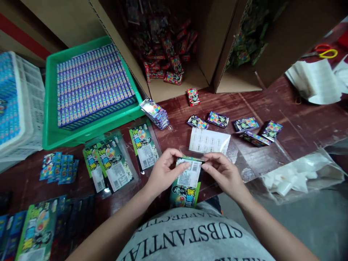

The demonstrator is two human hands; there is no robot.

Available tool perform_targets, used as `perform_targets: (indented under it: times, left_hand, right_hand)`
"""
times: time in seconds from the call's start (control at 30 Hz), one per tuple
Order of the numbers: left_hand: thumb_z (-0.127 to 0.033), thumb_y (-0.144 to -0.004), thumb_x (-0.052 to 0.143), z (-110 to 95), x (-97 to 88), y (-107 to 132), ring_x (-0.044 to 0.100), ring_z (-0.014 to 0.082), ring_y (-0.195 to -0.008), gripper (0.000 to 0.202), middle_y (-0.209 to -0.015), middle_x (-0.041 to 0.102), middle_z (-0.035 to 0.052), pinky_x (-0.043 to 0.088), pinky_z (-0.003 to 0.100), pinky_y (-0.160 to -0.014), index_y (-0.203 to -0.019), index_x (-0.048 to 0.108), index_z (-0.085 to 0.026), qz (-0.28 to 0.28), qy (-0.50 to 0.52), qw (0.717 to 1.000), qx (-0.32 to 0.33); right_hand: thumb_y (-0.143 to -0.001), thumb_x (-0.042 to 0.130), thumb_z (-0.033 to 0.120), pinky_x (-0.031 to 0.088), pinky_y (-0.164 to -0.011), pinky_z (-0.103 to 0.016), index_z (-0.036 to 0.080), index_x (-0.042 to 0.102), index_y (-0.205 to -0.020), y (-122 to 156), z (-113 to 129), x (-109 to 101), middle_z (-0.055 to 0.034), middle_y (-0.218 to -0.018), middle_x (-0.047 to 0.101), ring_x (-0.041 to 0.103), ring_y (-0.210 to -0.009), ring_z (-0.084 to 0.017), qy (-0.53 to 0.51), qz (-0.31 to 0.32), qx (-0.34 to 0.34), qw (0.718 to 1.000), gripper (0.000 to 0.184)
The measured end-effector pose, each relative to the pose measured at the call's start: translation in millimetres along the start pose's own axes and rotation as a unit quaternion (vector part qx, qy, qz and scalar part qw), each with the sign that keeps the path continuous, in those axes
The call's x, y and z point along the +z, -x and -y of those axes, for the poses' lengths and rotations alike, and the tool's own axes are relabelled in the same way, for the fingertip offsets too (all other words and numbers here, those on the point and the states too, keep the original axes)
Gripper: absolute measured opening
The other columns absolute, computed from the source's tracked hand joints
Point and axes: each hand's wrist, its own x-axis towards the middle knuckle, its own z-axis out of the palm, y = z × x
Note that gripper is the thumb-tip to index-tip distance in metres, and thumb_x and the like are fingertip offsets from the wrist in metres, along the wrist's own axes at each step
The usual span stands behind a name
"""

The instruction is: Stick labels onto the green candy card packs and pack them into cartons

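Note:
Between my two hands is a green and black printed packet (187, 185) with a white barcode label, its far edge level with my fingertips. My left hand (167, 170) pinches its left side, thumb lying on the label. At the far right corner, my right hand (223, 166) pinches the packet's clear edge between thumb and fingers. Just beyond them lies a sheet of round clear stickers (209, 141). Similar packets in clear sleeves, one single packet (145, 145) and an overlapping pair (114, 163), lie to the left.
A green tray (49, 119) holds rows of small purple boxes. Cardboard boxes (179, 90) with red and green packs stand at the back. Small purple boxes (246, 124) and one red box (193, 97) lie on the table. A bag of white scraps (296, 174) is right; scissors (327, 53) lie far right.

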Motion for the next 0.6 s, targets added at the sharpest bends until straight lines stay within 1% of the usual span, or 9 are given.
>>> perform_targets:
  times: [0.1, 0.13, 0.17, 0.23, 0.3, 0.33, 0.4, 0.5, 0.6]
  left_hand:
    - [-0.028, -0.096, 0.064, -6, -17.2, 4, 0.065, 0.0201, -0.117, 0.009, -0.134, 0.061, 0.0086, 0.051, 0.035, -0.099, -0.100, 0.062, -0.020, 0.012, -0.023, 1.000, 0.004]
    - [-0.028, -0.097, 0.062, -8, -21.2, 4, 0.064, 0.0207, -0.119, 0.009, -0.138, 0.059, 0.0091, 0.051, 0.036, -0.101, -0.098, 0.063, -0.020, 0.010, -0.025, 1.000, 0.001]
    - [-0.028, -0.097, 0.062, -9, -24.1, 3, 0.065, 0.0206, -0.117, 0.009, -0.137, 0.061, 0.0093, 0.051, 0.037, -0.100, -0.096, 0.063, -0.019, 0.002, -0.025, 1.000, -0.004]
    - [-0.028, -0.095, 0.065, -11, -27.1, 2, 0.069, 0.0197, -0.110, 0.009, -0.122, 0.070, 0.0083, 0.053, 0.036, -0.096, -0.095, 0.063, -0.019, -0.029, -0.018, 0.999, -0.015]
    - [-0.029, -0.093, 0.066, -11, -28.6, 1, 0.070, 0.0194, -0.103, 0.013, -0.109, 0.075, 0.0064, 0.055, 0.036, -0.093, -0.103, 0.063, -0.021, -0.057, -0.016, 0.998, -0.025]
    - [-0.029, -0.093, 0.066, -11, -29.4, 0, 0.070, 0.0195, -0.103, 0.016, -0.108, 0.075, 0.0062, 0.055, 0.037, -0.093, -0.107, 0.064, -0.021, -0.058, -0.022, 0.998, -0.028]
    - [-0.031, -0.093, 0.066, -13, -32.0, -1, 0.070, 0.0199, -0.105, 0.019, -0.111, 0.075, 0.0064, 0.054, 0.039, -0.096, -0.109, 0.068, -0.021, -0.035, -0.045, 0.998, -0.028]
    - [-0.031, -0.090, 0.069, -19, -36.4, -2, 0.070, 0.0198, -0.105, 0.014, -0.112, 0.075, 0.0070, 0.054, 0.039, -0.097, -0.096, 0.072, -0.019, 0.002, -0.064, 0.998, -0.022]
    - [-0.028, -0.085, 0.072, -28, -38.3, -6, 0.071, 0.0177, -0.091, 0.012, -0.099, 0.076, 0.0055, 0.056, 0.035, -0.086, -0.092, 0.071, -0.018, 0.003, -0.056, 0.997, -0.052]
  right_hand:
    - [-0.093, 0.068, 0.038, 0.059, -0.082, -0.039, 0.028, 0.066, -0.117, -4, 2, 15, -0.0037, -0.097, 0.068, 0.065, -0.088, -0.019, 0.046, 0.014, -0.010, 0.999, 0.025]
    - [-0.094, 0.067, 0.037, 0.058, -0.086, -0.041, 0.028, 0.067, -0.115, -8, 5, 19, -0.0044, -0.100, 0.069, 0.065, -0.091, -0.020, 0.062, 0.017, -0.024, 0.998, 0.023]
    - [-0.095, 0.066, 0.036, 0.057, -0.091, -0.043, 0.028, 0.069, -0.112, -11, 8, 22, -0.0055, -0.106, 0.070, 0.066, -0.097, -0.021, 0.077, 0.020, -0.042, 0.996, 0.020]
    - [-0.096, 0.064, 0.033, 0.054, -0.100, -0.047, 0.028, 0.069, -0.113, -18, 14, 27, -0.0066, -0.117, 0.070, 0.065, -0.110, -0.023, 0.098, 0.023, -0.077, 0.992, 0.018]
    - [-0.097, 0.063, 0.029, 0.053, -0.103, -0.047, 0.029, 0.066, -0.122, -23, 18, 28, -0.0063, -0.121, 0.070, 0.066, -0.113, -0.022, 0.102, 0.020, -0.086, 0.991, 0.025]
    - [-0.096, 0.064, 0.028, 0.054, -0.102, -0.047, 0.030, 0.065, -0.125, -24, 19, 28, -0.0057, -0.119, 0.072, 0.068, -0.111, -0.022, 0.104, 0.020, -0.084, 0.991, 0.029]
    - [-0.095, 0.066, 0.028, 0.055, -0.100, -0.045, 0.031, 0.068, -0.123, -27, 21, 26, -0.0044, -0.115, 0.074, 0.069, -0.108, -0.021, 0.118, 0.033, -0.081, 0.989, 0.029]
    - [-0.092, 0.071, 0.030, 0.056, -0.096, -0.042, 0.029, 0.076, -0.105, -31, 27, 27, -0.0035, -0.110, 0.075, 0.070, -0.104, -0.021, 0.133, 0.053, -0.069, 0.987, 0.014]
    - [-0.086, 0.077, 0.037, 0.060, -0.079, -0.036, 0.025, 0.076, -0.096, -37, 36, 33, -0.0032, -0.096, 0.077, 0.071, -0.085, -0.019, 0.096, 0.021, 0.018, 0.995, 0.015]
